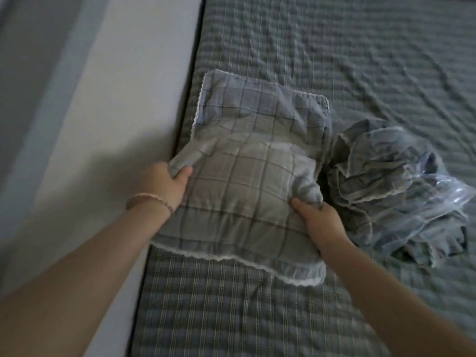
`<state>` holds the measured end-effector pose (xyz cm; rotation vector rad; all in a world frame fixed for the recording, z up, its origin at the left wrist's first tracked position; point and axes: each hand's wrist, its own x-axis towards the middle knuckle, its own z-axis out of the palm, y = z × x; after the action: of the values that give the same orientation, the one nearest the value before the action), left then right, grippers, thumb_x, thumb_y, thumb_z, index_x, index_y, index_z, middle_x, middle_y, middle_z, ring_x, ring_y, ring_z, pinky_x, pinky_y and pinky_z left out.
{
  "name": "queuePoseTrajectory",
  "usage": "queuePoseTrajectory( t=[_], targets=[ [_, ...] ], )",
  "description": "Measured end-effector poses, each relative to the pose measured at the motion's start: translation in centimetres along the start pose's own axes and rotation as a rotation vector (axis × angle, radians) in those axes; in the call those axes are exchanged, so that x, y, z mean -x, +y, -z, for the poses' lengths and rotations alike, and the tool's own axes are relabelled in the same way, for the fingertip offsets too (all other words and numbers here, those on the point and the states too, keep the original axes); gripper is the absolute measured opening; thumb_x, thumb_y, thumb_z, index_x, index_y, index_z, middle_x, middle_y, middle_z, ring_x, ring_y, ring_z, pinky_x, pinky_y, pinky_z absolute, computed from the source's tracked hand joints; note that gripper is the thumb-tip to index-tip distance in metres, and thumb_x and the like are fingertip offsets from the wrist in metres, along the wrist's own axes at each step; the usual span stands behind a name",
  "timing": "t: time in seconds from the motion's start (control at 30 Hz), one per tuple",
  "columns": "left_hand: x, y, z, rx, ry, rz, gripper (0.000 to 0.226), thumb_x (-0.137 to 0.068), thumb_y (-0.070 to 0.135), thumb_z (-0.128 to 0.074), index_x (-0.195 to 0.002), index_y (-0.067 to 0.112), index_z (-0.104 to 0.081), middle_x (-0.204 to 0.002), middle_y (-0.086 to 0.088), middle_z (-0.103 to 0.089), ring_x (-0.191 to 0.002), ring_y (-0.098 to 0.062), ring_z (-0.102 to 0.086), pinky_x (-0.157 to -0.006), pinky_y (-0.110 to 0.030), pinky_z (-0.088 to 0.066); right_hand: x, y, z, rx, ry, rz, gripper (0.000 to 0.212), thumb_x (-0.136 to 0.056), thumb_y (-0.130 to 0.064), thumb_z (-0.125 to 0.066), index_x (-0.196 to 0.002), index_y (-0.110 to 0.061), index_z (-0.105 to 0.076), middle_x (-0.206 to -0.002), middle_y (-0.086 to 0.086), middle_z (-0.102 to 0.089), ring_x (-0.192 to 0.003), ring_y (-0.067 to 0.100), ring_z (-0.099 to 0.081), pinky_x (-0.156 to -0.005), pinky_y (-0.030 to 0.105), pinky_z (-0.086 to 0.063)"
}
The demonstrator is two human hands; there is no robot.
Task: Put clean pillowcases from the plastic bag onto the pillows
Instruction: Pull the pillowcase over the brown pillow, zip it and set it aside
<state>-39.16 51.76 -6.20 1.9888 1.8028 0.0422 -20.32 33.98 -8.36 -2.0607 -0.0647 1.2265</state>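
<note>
A pillow in a grey-blue checked pillowcase with white lace trim (247,181) lies on the bed, close to its left edge. My left hand (166,185) grips the pillow's left side, with the thumb on top of the fabric. A bunched fold on the pillow's right side is held by my right hand (318,219). Just to the right sits a clear plastic bag (448,199) holding crumpled checked fabric with pale trim (373,171).
The bed (334,47) is covered by a grey-green plaid sheet, rumpled at the far right. A pale wall or headboard (90,124) runs along the bed's left edge, with a dark gap between them.
</note>
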Motion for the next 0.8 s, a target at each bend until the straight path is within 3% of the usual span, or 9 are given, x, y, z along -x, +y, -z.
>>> queuePoseTrajectory(
  t=[0.07, 0.13, 0.23, 0.27, 0.33, 0.43, 0.63, 0.73, 0.8],
  targets=[
    [1.9, -1.7, 2.2, -0.131, -0.016, 0.015, 0.043, -0.09, 0.037, -0.054, -0.096, -0.004, -0.062, -0.1, -0.031, -0.061, -0.096, -0.043, -0.057, -0.08, -0.041, -0.043, 3.1, -0.4, 0.2, -0.075, -0.1, -0.021, 0.029, -0.084, -0.031, -0.066, -0.106, -0.012, -0.06, -0.09, 0.003, -0.065, -0.089, 0.027, -0.062, -0.083, 0.036, -0.049],
    [5.5, -5.0, 1.3, -0.197, -0.153, 0.127, 0.043, -0.092, 0.029, -0.053, -0.113, -0.008, -0.057, -0.114, -0.031, -0.058, -0.109, -0.039, -0.054, -0.091, -0.04, -0.04, 5.7, 2.3, -0.4, -0.052, -0.265, -0.128, 0.045, -0.074, -0.031, -0.073, -0.111, -0.006, -0.063, -0.094, 0.007, -0.069, -0.089, 0.026, -0.064, -0.076, 0.028, -0.052],
    [9.8, -11.5, -1.3, -0.043, -0.299, 0.316, 0.038, -0.091, 0.023, -0.047, -0.104, -0.008, -0.066, -0.105, -0.028, -0.063, -0.107, -0.012, -0.059, -0.097, -0.032, -0.038, 7.7, 9.4, -2.1, 0.299, -0.433, -0.318, 0.066, -0.078, -0.036, -0.065, -0.132, -0.003, -0.046, -0.111, 0.006, -0.058, -0.104, 0.017, -0.057, -0.069, 0.007, -0.044],
    [10.6, -12.8, -2.2, -0.071, -0.356, 0.354, 0.038, -0.093, 0.023, -0.044, -0.119, 0.0, -0.059, -0.121, -0.023, -0.057, -0.116, -0.013, -0.053, -0.104, -0.032, -0.033, 7.3, 11.7, -2.4, 0.401, -0.41, -0.354, 0.069, -0.081, -0.038, -0.064, -0.135, -0.005, -0.039, -0.114, 0.004, -0.054, -0.109, 0.015, -0.054, -0.072, 0.005, -0.042],
    [11.2, -13.2, -3.9, -0.238, -0.469, 0.417, 0.049, -0.095, 0.028, -0.045, -0.137, 0.005, -0.035, -0.14, -0.018, -0.033, -0.129, -0.028, -0.038, -0.109, -0.036, -0.029, 5.9, 14.4, -2.4, 0.458, -0.261, -0.322, 0.071, -0.079, -0.038, -0.064, -0.136, -0.008, -0.036, -0.123, 0.006, -0.052, -0.117, 0.019, -0.052, -0.09, 0.017, -0.044],
    [9.1, -10.0, -4.7, -0.241, -0.385, 0.303, 0.056, -0.085, 0.036, -0.059, -0.128, 0.003, -0.043, -0.131, -0.021, -0.046, -0.119, -0.035, -0.048, -0.101, -0.038, -0.041, 3.6, 13.2, -2.6, 0.553, -0.128, -0.257, 0.06, -0.084, -0.036, -0.063, -0.131, -0.008, -0.037, -0.131, 0.014, -0.047, -0.118, 0.029, -0.048, -0.098, 0.033, -0.041],
    [-4.4, -4.0, -7.6, 0.314, -0.103, 0.19, 0.083, -0.076, 0.048, -0.068, -0.136, 0.001, -0.037, -0.138, -0.018, -0.045, -0.126, -0.031, -0.044, -0.107, -0.04, -0.034, -6.8, 2.4, -2.9, -0.008, 0.056, -0.013, 0.104, -0.069, -0.05, -0.074, -0.148, -0.018, -0.014, -0.147, 0.007, -0.031, -0.132, 0.029, -0.037, -0.108, 0.043, -0.035],
    [-8.7, -1.9, -9.0, 0.483, -0.167, 0.341, 0.099, -0.068, 0.062, -0.067, -0.14, 0.003, -0.033, -0.142, -0.011, -0.042, -0.128, -0.027, -0.042, -0.108, -0.033, -0.032, -10.7, -0.3, -4.2, -0.196, 0.054, -0.062, 0.107, -0.061, -0.049, -0.08, -0.145, -0.013, -0.024, -0.141, 0.006, -0.042, -0.126, 0.028, -0.045, -0.107, 0.042, -0.037],
    [-8.9, -0.6, -9.6, 0.532, -0.146, 0.382, 0.085, -0.068, 0.057, -0.07, -0.128, 0.001, -0.05, -0.124, -0.004, -0.056, -0.118, -0.026, -0.052, -0.093, -0.026, -0.039, -11.9, -0.7, -5.3, -0.162, 0.061, -0.098, 0.091, -0.064, -0.043, -0.081, -0.137, -0.008, -0.039, -0.13, 0.006, -0.052, -0.119, 0.029, -0.051, -0.102, 0.038, -0.042]
  ],
)
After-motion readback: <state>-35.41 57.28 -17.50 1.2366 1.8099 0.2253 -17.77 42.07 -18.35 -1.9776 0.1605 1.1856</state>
